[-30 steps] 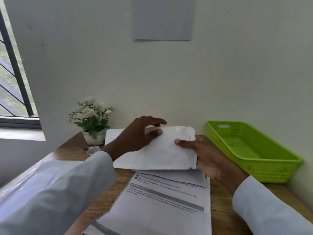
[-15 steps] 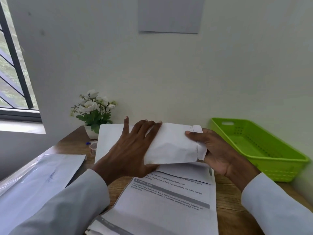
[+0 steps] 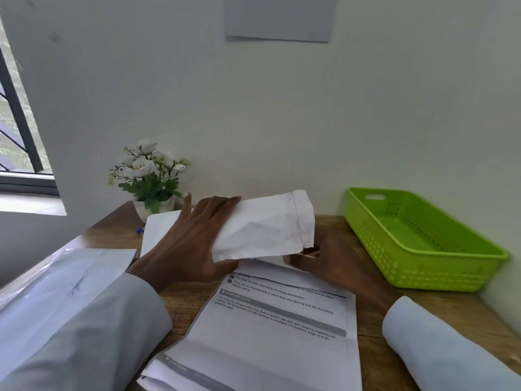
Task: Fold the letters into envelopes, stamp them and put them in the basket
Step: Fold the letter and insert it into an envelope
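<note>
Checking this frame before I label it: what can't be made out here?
Head view only:
- Right hand: fingers hidden under the envelope, so its grip is unclear.
- Envelope contents: not visible; the paper is opaque.
- Left hand: motion-blurred; it grips the envelope's left end.
- Small blue object near the flower pot: too small and mostly covered by a white sheet.
- Printed sheets: cut off by the bottom edge.
- Stamp: none visible.
</note>
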`<state>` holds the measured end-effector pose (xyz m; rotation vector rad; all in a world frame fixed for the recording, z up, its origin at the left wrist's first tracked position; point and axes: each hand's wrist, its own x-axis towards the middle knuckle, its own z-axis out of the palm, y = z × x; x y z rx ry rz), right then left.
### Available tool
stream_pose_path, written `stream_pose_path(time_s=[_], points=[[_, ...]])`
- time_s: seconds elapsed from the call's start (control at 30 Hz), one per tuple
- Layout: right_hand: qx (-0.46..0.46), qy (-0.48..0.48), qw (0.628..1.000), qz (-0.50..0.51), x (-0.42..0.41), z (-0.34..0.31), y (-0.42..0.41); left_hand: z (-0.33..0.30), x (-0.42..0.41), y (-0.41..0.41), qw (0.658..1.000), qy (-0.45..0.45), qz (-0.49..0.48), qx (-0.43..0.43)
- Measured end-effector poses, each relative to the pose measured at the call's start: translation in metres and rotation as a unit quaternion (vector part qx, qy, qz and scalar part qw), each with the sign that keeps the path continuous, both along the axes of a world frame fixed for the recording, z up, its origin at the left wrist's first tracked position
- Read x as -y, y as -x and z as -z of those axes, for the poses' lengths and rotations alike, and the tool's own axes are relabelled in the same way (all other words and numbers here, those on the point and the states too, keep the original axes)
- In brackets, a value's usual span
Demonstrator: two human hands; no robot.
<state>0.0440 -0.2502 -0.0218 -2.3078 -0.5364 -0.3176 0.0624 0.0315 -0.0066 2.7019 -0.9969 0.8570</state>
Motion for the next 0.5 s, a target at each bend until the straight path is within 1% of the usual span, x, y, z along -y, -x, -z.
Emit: stream_pose_path(time_s=[0.13,0.23,0.3,0.4,0.5], points=[[-0.045,0.105,0.993,0.029,-0.004,0.006,0.002,0.001,-0.004,-0.001,1.0,-0.008,0.006,-0.016],[-0.052,0.167,0.984,0.029,-0.004,0.008,0.001,0.002,-0.007,-0.002,0.999,-0.015,0.011,-0.03],[-0.067,0.168,0.983,0.024,-0.004,0.008,0.0,0.002,-0.009,-0.003,0.999,-0.016,0.012,-0.037],[-0.098,0.13,0.987,0.002,-0.004,0.006,-0.002,0.001,-0.011,-0.003,0.999,-0.014,0.011,-0.036],[-0.14,0.096,0.985,0.005,-0.001,0.005,-0.006,-0.001,-0.013,-0.005,0.999,-0.014,0.008,-0.032]])
